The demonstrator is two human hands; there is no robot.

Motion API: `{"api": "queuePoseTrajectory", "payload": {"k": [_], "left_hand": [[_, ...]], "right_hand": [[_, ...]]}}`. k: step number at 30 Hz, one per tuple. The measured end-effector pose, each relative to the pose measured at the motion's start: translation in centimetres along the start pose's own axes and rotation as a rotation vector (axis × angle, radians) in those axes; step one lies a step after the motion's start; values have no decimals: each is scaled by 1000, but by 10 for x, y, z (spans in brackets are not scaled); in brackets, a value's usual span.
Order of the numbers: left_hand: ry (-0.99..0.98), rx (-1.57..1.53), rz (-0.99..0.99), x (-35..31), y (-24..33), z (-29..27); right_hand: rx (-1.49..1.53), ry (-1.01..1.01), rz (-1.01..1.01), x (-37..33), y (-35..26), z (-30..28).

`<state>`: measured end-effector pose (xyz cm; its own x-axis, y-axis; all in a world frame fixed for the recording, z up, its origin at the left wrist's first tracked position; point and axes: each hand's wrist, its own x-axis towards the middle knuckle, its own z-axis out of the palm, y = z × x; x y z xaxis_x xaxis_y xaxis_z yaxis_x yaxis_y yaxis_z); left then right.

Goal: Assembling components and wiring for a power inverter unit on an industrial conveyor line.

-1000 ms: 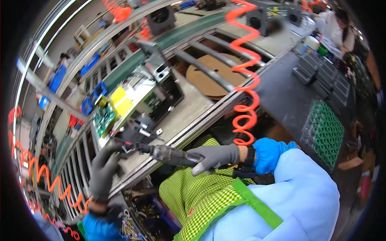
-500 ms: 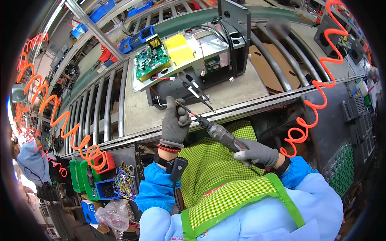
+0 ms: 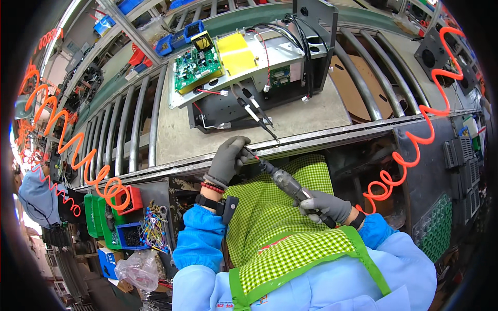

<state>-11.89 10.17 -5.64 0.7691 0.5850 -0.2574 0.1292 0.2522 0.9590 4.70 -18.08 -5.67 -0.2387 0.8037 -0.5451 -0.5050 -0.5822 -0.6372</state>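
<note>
My right hand [image 3: 331, 206], in a grey glove, is wrapped round a dark electric screwdriver [image 3: 288, 182], its long bit pointing up and left. At the bit's tip, the gloved fingers of my left hand [image 3: 226, 161] are pinched together; what is between them is too small or hidden to make out. Both hands are at the bench's near edge, above my green checked apron. Beyond them a metal chassis [image 3: 327, 31] lies on the worktop, carrying a green circuit board [image 3: 196, 70] and a yellow sheet [image 3: 236, 55]. Black cables with white sleeves [image 3: 251, 111] hang from its near side.
Roller conveyors [image 3: 137, 124] flank the worktop [image 3: 174, 142]. Orange coiled air hoses [image 3: 428, 137] hang at both sides. Green bins [image 3: 101, 217], a red bin [image 3: 130, 199] and a blue bin [image 3: 129, 237] stand at lower left, beside colourful wires [image 3: 155, 228]. Another person [image 3: 39, 197] is at far left.
My left hand has turned, its fingertips swinging right and down from the chassis edge to the bit's tip. The screwdriver has shifted slightly right and down. The whole view has shifted a little.
</note>
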Motion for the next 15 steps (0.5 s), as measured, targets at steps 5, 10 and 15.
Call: {"api": "queuePoseTrajectory", "payload": {"k": [5, 10, 15], "left_hand": [[-54, -62, -146, 14, 1, 10], [76, 334, -48, 25, 11, 21], [323, 1608, 735, 44, 25, -8]], "right_hand": [[75, -15, -48, 1, 11, -8], [141, 27, -76, -1, 14, -15], [194, 186, -209, -11, 10, -27]]}}
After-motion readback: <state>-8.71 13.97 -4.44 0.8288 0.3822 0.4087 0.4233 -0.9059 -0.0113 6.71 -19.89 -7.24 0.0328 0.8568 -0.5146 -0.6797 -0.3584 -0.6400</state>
